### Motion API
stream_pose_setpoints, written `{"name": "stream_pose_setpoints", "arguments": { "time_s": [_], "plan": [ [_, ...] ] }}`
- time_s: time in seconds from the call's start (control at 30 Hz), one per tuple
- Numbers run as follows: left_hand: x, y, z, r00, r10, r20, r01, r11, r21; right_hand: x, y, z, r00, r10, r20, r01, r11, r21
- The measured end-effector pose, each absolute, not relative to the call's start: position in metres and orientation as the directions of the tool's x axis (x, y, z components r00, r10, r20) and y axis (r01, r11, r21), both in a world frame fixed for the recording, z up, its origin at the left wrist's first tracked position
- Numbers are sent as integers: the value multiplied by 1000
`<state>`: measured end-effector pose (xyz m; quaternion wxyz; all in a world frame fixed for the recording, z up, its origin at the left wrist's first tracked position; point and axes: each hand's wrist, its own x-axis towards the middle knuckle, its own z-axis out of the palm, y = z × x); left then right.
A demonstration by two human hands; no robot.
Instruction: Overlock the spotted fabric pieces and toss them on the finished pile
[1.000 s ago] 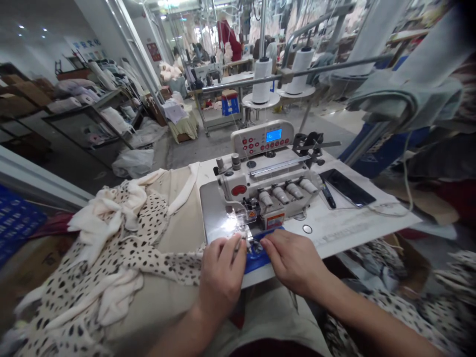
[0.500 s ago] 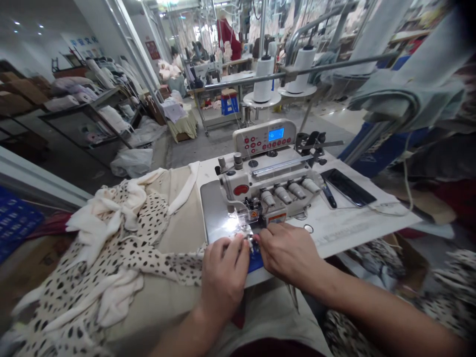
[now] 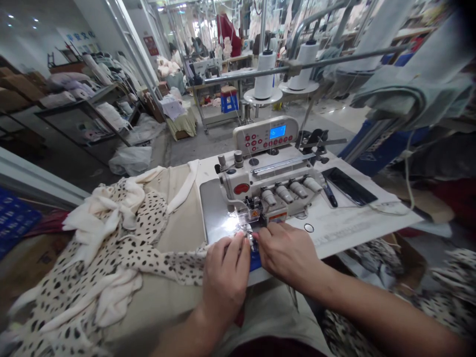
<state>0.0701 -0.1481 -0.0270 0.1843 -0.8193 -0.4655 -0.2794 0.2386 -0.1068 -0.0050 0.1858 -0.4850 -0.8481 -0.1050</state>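
A white overlock sewing machine stands on the table, its lamp shining on the metal plate by the needle. Just in front of the presser foot, my left hand presses its fingers together on the end of a cream fabric with black spots. The rest of that cloth trails off to the left in a loose heap. Close beside it, my right hand is closed in a pinch at the fabric's edge near the needle. The fingertips hide most of the cloth there.
A dark phone and a blue-black cutter lie right of the machine. Two white thread cones stand behind it. A metal rail crosses above. Spotted fabric is piled below the table at right.
The view has shifted slightly. Both hands stay at the needle area in nearly the same pose, and the spotted fabric lies almost unchanged.
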Motion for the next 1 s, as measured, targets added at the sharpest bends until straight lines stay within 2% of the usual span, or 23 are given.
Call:
{"name": "stream_pose_setpoints", "arguments": {
  "time_s": [0.4, 0.57, 0.77, 0.9, 1.0],
  "plan": [
    [77, -150, -36, 355, 736, 576, 915, -401, -52, 232, -104, -18, -377, 762, 526, 902, 430, 23],
    [80, -150, -38, 327, 743, 584, 926, -375, -41, 235, -104, -22, -351, 765, 540, 908, 419, -3],
    [73, -147, -32, 364, 705, 609, 879, -477, 27, 247, -116, -47, -219, 799, 560, 903, 384, -194],
    [68, -145, -26, 333, 687, 646, 843, -524, 122, 250, -121, -70, -147, 838, 526, 805, 410, -429],
    [66, -146, -24, 343, 687, 640, 833, -537, 130, 250, -121, -84, -101, 863, 495, 686, 421, -594]
  ]
}}
